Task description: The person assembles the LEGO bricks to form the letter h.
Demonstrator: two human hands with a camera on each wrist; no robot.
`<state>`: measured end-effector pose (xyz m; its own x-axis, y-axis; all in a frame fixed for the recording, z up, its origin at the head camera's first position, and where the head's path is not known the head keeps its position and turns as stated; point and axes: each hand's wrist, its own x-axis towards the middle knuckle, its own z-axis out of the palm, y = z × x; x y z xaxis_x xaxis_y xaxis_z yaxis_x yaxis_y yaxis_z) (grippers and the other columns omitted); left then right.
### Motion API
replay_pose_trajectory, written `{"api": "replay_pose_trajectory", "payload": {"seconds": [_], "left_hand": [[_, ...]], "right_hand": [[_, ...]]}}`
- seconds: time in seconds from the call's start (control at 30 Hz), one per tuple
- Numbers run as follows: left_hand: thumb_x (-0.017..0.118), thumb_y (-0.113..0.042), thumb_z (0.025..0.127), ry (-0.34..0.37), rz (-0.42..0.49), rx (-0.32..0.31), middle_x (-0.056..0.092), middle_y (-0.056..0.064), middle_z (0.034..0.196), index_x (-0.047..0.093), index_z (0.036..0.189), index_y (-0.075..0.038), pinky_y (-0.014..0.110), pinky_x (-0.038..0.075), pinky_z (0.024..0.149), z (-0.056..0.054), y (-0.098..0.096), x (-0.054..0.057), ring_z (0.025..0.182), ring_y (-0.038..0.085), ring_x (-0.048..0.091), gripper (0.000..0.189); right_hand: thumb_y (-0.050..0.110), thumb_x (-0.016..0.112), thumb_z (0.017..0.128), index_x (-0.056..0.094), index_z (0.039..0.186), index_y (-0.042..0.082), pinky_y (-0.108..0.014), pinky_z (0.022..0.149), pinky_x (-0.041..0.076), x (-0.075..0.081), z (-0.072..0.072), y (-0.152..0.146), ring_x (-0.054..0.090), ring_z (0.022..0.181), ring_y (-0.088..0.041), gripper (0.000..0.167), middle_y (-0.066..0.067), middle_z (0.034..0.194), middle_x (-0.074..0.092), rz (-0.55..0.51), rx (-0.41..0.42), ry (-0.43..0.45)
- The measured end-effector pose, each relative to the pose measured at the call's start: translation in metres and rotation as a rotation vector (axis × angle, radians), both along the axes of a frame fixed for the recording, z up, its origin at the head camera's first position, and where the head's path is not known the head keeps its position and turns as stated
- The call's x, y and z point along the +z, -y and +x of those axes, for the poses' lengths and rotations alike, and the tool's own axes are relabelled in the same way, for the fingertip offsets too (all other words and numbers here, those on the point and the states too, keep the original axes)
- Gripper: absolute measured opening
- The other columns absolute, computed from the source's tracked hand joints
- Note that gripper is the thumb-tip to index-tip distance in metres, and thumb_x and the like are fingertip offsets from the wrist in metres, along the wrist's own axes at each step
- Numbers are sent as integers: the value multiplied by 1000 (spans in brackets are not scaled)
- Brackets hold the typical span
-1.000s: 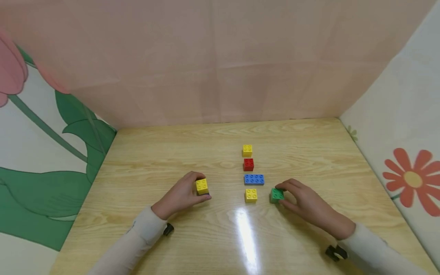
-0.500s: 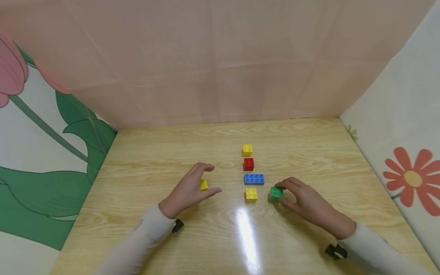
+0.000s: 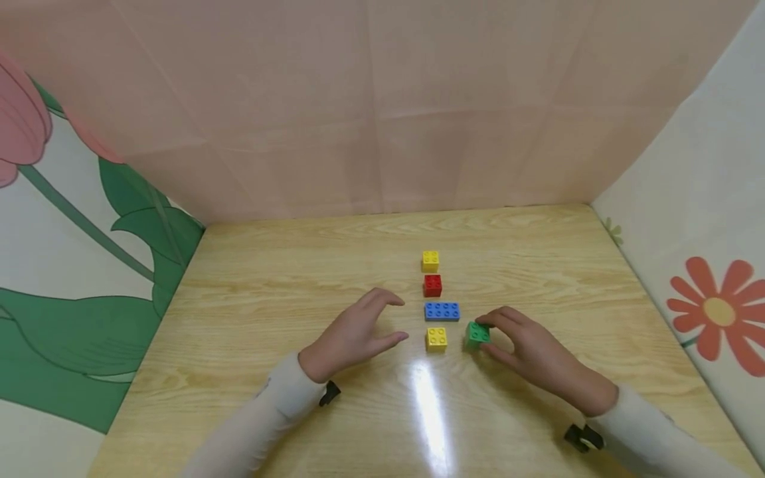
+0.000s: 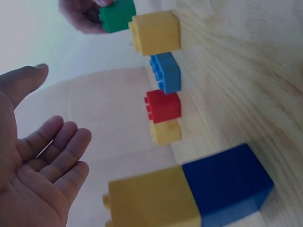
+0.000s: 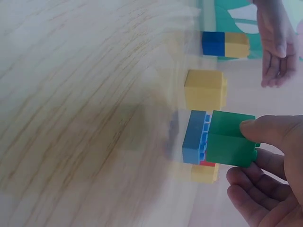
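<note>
My left hand (image 3: pixel 352 332) is in the air with thumb and fingers spread apart, holding nothing, left of the near yellow brick (image 3: pixel 436 340). Below it stands a small stack, a yellow brick (image 4: pixel 151 196) on a dark blue brick (image 4: pixel 229 184); in the head view the hand hides this stack. My right hand (image 3: pixel 532 348) pinches a green brick (image 3: pixel 477 336) between thumb and fingers, raised off the table in the right wrist view. That green brick is just right of the near yellow brick.
Beyond the near yellow brick, a blue eight-stud brick (image 3: pixel 442 311), a red brick (image 3: pixel 433 285) and another yellow brick (image 3: pixel 430 261) line up away from me on the wooden table (image 3: pixel 287 265). Cloth-like panels (image 3: pixel 370 133) rise at the back and sides.
The left hand has let go of the yellow-and-blue stack, spread its fingers and moved right above it. The right hand has shifted slightly left with the green brick.
</note>
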<state>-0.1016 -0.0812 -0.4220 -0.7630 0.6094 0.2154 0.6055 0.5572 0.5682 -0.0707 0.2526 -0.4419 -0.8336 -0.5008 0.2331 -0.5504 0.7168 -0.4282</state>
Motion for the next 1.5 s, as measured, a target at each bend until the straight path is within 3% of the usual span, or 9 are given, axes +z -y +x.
{"api": "replay_pose_trajectory", "payload": {"seconds": [0.33,0.5,0.77,1.13,1.5], "left_hand": [[65,-42,92,20,-29,-77,55,-4,121,57,123,-14,24,47,95,2,-20,-1,112,8,54,43],[67,-39,92,99,-65,-86,55,-3,122,56,125,-16,24,47,94,4,-27,-4,113,13,56,41],[68,-37,92,154,-99,-73,53,0,129,54,133,-11,28,47,97,6,-36,-13,118,19,56,50],[66,-43,92,107,-206,-46,55,0,132,53,136,-13,28,42,102,7,-47,-33,121,12,51,54],[68,-37,91,200,-164,8,56,-3,127,55,132,-14,25,44,99,8,-53,-47,116,8,53,48]], "right_hand": [[18,82,79,65,116,11,-31,80,56,8,3,4,61,99,-10,41,5,110,61,-22,7,-33],[17,83,79,65,116,10,-30,80,56,9,3,5,61,99,-10,42,5,109,61,-33,18,-47],[16,83,78,65,114,9,-30,78,56,12,4,6,61,97,-9,41,5,108,61,-39,35,-69],[17,83,78,65,114,11,-30,79,56,15,7,8,60,98,-8,41,6,109,60,-36,23,-60],[21,83,79,66,115,13,-30,80,56,13,8,8,60,99,-8,41,8,110,60,-30,16,-44]]}}
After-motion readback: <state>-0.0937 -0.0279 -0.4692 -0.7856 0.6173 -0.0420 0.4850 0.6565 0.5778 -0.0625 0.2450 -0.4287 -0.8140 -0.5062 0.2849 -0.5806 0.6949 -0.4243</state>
